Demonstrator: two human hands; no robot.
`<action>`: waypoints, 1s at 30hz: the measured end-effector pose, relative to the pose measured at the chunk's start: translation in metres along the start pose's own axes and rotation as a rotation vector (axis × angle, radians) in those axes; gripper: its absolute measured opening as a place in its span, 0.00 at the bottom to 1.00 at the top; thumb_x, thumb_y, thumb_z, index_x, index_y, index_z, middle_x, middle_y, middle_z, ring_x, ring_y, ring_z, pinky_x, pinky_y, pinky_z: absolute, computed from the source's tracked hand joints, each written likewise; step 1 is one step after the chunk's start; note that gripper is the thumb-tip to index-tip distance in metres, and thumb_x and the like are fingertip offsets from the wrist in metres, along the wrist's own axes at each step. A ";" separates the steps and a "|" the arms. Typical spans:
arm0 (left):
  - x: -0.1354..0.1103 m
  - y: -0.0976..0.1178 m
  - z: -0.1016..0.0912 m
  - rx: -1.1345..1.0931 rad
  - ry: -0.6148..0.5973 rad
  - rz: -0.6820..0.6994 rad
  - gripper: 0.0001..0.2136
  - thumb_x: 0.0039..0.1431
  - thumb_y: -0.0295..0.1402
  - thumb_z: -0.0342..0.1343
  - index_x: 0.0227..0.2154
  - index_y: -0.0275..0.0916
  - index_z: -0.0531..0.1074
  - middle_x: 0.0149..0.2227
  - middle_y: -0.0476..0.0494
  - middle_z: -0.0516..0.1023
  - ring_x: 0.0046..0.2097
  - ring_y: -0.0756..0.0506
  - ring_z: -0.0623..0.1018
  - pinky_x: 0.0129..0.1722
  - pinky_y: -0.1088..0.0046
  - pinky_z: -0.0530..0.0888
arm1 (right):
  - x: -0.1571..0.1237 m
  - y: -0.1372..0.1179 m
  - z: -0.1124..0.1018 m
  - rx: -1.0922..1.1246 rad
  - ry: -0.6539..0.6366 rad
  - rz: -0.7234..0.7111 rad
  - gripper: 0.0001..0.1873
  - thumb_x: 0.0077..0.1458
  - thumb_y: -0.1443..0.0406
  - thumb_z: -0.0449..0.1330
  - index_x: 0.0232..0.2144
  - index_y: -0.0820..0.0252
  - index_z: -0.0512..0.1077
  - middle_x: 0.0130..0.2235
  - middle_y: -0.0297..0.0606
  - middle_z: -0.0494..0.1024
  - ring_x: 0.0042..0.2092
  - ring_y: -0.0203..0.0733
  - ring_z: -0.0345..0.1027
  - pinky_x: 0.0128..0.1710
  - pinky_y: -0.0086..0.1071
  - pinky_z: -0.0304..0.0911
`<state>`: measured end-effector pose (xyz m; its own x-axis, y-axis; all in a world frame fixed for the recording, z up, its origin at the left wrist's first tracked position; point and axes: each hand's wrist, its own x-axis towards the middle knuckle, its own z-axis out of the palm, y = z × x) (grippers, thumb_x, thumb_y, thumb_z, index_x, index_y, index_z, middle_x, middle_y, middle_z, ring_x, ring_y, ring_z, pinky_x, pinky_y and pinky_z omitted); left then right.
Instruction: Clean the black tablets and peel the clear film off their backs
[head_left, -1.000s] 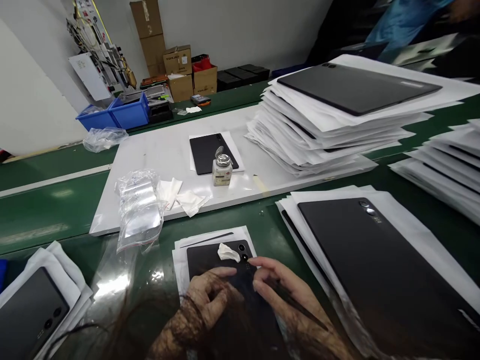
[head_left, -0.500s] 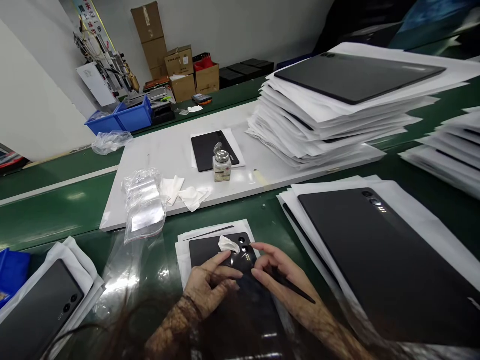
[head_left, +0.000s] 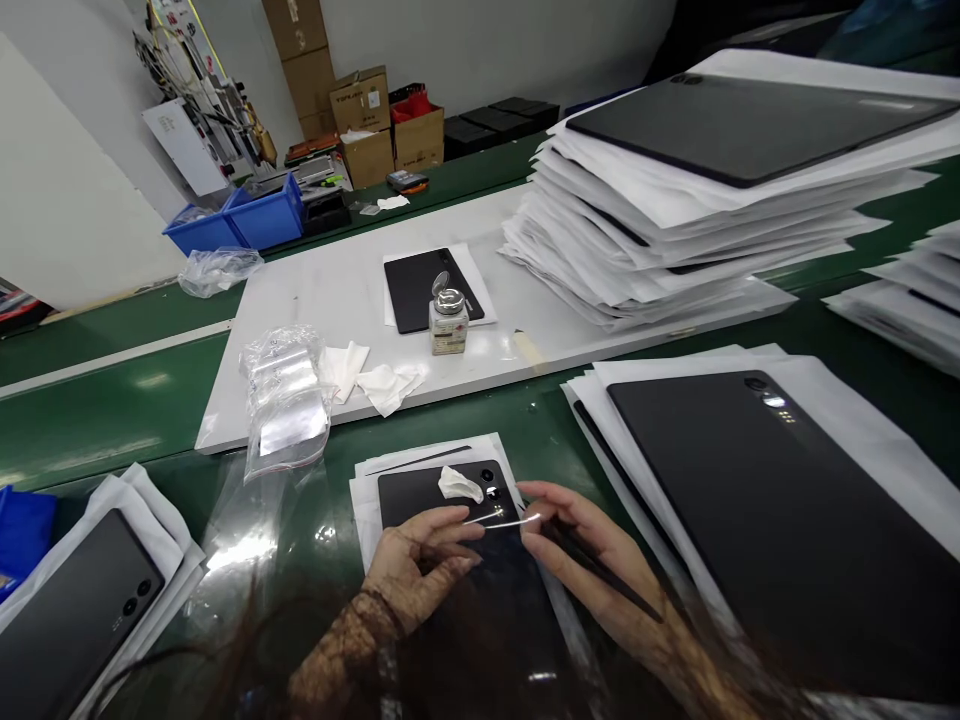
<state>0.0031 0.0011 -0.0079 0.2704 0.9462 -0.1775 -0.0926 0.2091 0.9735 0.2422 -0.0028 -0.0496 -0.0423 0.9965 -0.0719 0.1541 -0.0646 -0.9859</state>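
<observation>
**Head view: protective film part-lifted from dark tablet back cover**

Head view shows the left hand (head_left: 420, 560) resting on a matte black tablet back cover (head_left: 450, 500) that lies on white paper sheets (head_left: 364, 500) on the green bench surface (head_left: 112, 420), directly in front of the person. Its fingers are loosely together, pressing the cover down. The right hand (head_left: 592, 560) has thumb and forefinger pinched on the edge of a thin clear film strip (head_left: 502, 522), and a slim black stylus-like tool (head_left: 600, 575) is tucked in the same hand. A small crumpled white wipe (head_left: 459, 484) sits on the cover just beside the camera openings (head_left: 489, 484).

Progress, as judged: the film is lifted along one edge only, near the lens area; the remainder of the cover appears not yet stripped. Stacks nearby suggest much work outstanding: a tall pile of paper-interleaved dark covers (head_left: 712, 200) at far right, a large black cover (head_left: 765, 500) at near right, and another dark cover (head_left: 67, 610) at lower left. A small glass solvent bottle (head_left: 448, 322) stands on the white board (head_left: 337, 300).

Limits: the lower half of the cover is blurred and hidden by dark strands near the lens; the film's full extent cannot be made out.
</observation>
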 end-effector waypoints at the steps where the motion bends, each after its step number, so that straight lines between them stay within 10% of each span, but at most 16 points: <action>1: 0.000 0.001 0.000 0.005 -0.005 0.015 0.19 0.48 0.29 0.61 0.45 0.49 0.69 0.42 0.44 0.80 0.38 0.41 0.82 0.40 0.63 0.76 | 0.000 -0.002 0.000 -0.012 -0.002 0.000 0.24 0.63 0.42 0.81 0.52 0.46 0.94 0.36 0.37 0.90 0.39 0.57 0.90 0.43 0.47 0.90; 16: -0.003 -0.003 -0.002 0.046 0.050 -0.074 0.15 0.48 0.36 0.61 0.41 0.43 0.73 0.36 0.43 0.83 0.40 0.41 0.81 0.40 0.67 0.78 | -0.013 0.012 -0.005 -0.068 -0.017 -0.009 0.26 0.71 0.37 0.78 0.49 0.48 0.98 0.40 0.45 0.95 0.41 0.58 0.93 0.48 0.46 0.95; 22: -0.003 -0.003 -0.004 0.095 0.014 -0.070 0.12 0.50 0.34 0.60 0.39 0.44 0.74 0.35 0.45 0.84 0.40 0.42 0.82 0.40 0.70 0.78 | -0.007 0.006 -0.025 0.022 0.171 -0.191 0.31 0.77 0.30 0.69 0.48 0.42 0.97 0.48 0.47 0.93 0.38 0.52 0.89 0.42 0.42 0.93; 30: -0.002 0.003 -0.001 0.225 0.013 0.081 0.08 0.50 0.30 0.59 0.35 0.43 0.77 0.33 0.47 0.84 0.36 0.43 0.83 0.36 0.73 0.79 | -0.011 -0.019 -0.051 -0.028 0.054 -0.238 0.16 0.71 0.44 0.84 0.39 0.43 0.92 0.43 0.45 0.91 0.38 0.51 0.88 0.48 0.44 0.95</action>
<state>0.0013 -0.0002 -0.0047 0.2578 0.9612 -0.0979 0.1024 0.0736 0.9920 0.2897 -0.0103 -0.0221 -0.0278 0.9849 0.1708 0.1734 0.1730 -0.9695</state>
